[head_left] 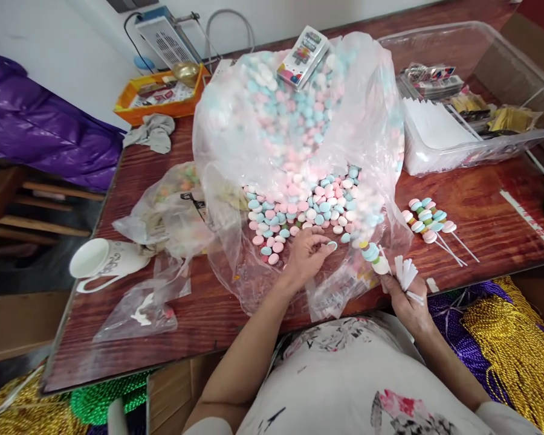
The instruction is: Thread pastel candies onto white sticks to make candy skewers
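My left hand [304, 257] pinches a round, pale blue-and-white candy [332, 245] between thumb and fingertips, just in front of the pile of loose pastel candies [317, 205]. These pink, blue and white pieces spill from the mouth of a large clear plastic bag [367, 103]. In my right hand [408, 305] is a bundle of white sticks [405, 272], together with a candy skewer [372, 255] threaded with yellow, blue, green and white pieces. The skewer points up and left, toward the left hand. Several similar finished-looking candy skewers [428, 219] lie on the table to the right.
A card box [301, 57] rests on the bag. Back right stands a clear plastic bin [435, 154] with white sticks and packets. Leftward are a white mug [104, 263], small plastic bags [163, 211], a grey cloth [152, 133] and an orange tray [163, 109].
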Available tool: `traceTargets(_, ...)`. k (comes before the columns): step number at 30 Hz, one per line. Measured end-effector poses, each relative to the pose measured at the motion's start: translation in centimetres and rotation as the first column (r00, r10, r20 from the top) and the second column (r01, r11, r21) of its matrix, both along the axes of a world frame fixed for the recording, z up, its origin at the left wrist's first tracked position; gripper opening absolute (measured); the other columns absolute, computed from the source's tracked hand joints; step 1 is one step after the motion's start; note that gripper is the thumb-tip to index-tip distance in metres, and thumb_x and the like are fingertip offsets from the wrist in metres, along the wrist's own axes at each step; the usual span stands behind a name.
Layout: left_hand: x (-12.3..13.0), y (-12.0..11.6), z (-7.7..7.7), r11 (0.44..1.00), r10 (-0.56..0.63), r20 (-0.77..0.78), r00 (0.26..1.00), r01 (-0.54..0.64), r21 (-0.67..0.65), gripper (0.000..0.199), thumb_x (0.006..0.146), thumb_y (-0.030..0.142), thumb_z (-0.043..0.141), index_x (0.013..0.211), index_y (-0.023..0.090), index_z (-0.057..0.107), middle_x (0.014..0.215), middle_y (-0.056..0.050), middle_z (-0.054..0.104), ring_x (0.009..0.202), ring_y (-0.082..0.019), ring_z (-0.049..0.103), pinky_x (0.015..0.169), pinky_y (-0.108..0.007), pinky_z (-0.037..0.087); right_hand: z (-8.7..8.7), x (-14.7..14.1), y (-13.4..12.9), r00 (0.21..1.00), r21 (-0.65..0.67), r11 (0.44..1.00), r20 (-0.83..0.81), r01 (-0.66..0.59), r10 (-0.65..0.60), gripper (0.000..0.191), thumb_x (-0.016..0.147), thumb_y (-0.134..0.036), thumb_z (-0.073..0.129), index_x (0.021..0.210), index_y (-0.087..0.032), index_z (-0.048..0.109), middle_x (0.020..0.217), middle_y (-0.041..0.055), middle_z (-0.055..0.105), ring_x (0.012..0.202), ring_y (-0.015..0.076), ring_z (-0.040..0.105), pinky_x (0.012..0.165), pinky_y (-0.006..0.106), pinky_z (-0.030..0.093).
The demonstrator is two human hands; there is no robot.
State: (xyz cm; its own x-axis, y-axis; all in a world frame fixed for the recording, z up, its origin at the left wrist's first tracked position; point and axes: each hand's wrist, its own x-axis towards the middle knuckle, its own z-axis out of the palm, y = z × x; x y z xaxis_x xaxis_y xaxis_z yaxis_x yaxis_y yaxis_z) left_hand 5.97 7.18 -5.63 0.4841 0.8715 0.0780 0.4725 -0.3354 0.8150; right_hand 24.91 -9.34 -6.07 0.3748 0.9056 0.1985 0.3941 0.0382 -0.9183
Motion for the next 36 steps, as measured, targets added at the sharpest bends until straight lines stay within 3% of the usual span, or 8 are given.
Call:
traceTargets(4, 0.4, -1.0, -0.3, 0.951, -0.050, -0.232, 0.971, 0.117, 0.285, 0.009, 0.087, 0.018, 0.059, 0.086, 0.016, 0.069, 0.099, -0.010, 0.065, 0.098, -0.025, 0.056, 0.090, -0.045, 0.048, -0.3, -0.4, -0.1, 0.997, 0.040, 0.996, 0.033, -0.078, 0.076, 0.020, 0.095, -0.020, 0.055, 0.076, -0.020, 0.061, 0.062, -0.0026, 0.050, 0.056, 0.0120, 0.045, 0.055, 0.026, 0.039)
traceTargets(10, -0.7, -2.2, -0.8, 0.863, -0.143, -0.107, 0.984, 0.177, 0.473, 0.012, 0.088, 0.011, 0.054, 0.090, 0.018, 0.064, 0.104, -0.010, 0.065, 0.104, -0.024, 0.056, 0.092, -0.044, 0.052, -1.0, -0.6, -0.6, 0.987, 0.018, 0.991, 0.089, -0.135, 0.133, 0.012, 0.094, -0.015, 0.055, 0.088, -0.021, 0.063, 0.062, -0.0044, 0.050, 0.055, 0.0107, 0.046, 0.055, 0.024, 0.039)
traceTargets(17, -1.2, -3.3, -0.8, 0.897, -0.198, 0.018, 0.980, 0.174, 0.406, 0.013, 0.086, 0.010, 0.056, 0.089, 0.018, 0.065, 0.107, -0.011, 0.065, 0.105, -0.022, 0.060, 0.092, -0.043, 0.052, -1.6, -1.2, -0.2, 0.978, 0.048, 0.982, 0.113, -0.183, 0.177, 0.014, 0.095, -0.016, 0.052, 0.094, -0.020, 0.065, 0.067, -0.0018, 0.058, 0.056, 0.0118, 0.049, 0.056, 0.025, 0.040)
traceTargets(24, -2.2, -2.5, 1.6, 0.980, -0.091, 0.126, 0.988, 0.067, 0.187, 0.005, 0.084, 0.018, 0.066, 0.086, 0.020, 0.069, 0.109, -0.008, 0.070, 0.108, -0.024, 0.061, 0.095, -0.044, 0.049, -0.6, -1.0, -0.3, 0.983, -0.032, 0.993, 0.138, -0.116, 0.119, 0.012, 0.096, -0.020, 0.054, 0.090, -0.021, 0.064, 0.065, -0.0026, 0.054, 0.058, 0.0127, 0.049, 0.056, 0.025, 0.041)
traceTargets(29, -0.1, -2.1, 1.1, 0.951, -0.146, -0.180, 0.973, 0.188, 0.245, 0.012, 0.080, 0.009, 0.060, 0.074, 0.018, 0.065, 0.084, -0.009, 0.069, 0.095, -0.027, 0.060, 0.085, -0.045, 0.051, -0.4, -1.1, -0.2, 0.980, -0.031, 0.992, 0.152, -0.122, 0.125, 0.013, 0.097, -0.019, 0.051, 0.093, -0.021, 0.063, 0.066, -0.0028, 0.055, 0.058, 0.0126, 0.049, 0.056, 0.025, 0.041)
traceTargets(32, 0.4, -3.0, 0.6, 0.912, -0.163, -0.271, 0.949, 0.250, 0.325, 0.017, 0.081, 0.005, 0.052, 0.075, 0.016, 0.063, 0.085, -0.012, 0.067, 0.094, -0.027, 0.059, 0.083, -0.046, 0.052, -0.6, -1.0, -0.4, 0.976, -0.048, 0.991, 0.172, -0.126, 0.133, 0.013, 0.097, -0.019, 0.051, 0.092, -0.021, 0.063, 0.067, -0.0029, 0.055, 0.058, 0.0127, 0.050, 0.057, 0.025, 0.041)
traceTargets(34, -0.2, -3.8, 0.7, 0.926, -0.156, -0.134, 0.979, 0.192, 0.324, 0.017, 0.086, 0.008, 0.050, 0.082, 0.016, 0.065, 0.092, -0.012, 0.069, 0.095, -0.025, 0.062, 0.085, -0.043, 0.054, -0.6, -1.0, -0.6, 0.975, -0.042, 0.991, 0.183, -0.123, 0.129, 0.013, 0.096, -0.018, 0.052, 0.088, -0.021, 0.062, 0.064, -0.0037, 0.053, 0.057, 0.0120, 0.049, 0.056, 0.024, 0.040)
traceTargets(36, -1.2, -4.4, 1.2, 0.980, -0.081, 0.109, 0.991, 0.059, 0.191, 0.014, 0.090, 0.015, 0.053, 0.093, 0.017, 0.067, 0.095, -0.009, 0.070, 0.091, -0.020, 0.065, 0.083, -0.037, 0.056, -0.5, -1.2, -0.7, 0.975, -0.013, 0.992, 0.184, -0.124, 0.124, 0.013, 0.095, -0.017, 0.054, 0.085, -0.022, 0.060, 0.062, -0.0046, 0.051, 0.055, 0.0111, 0.047, 0.055, 0.024, 0.039)
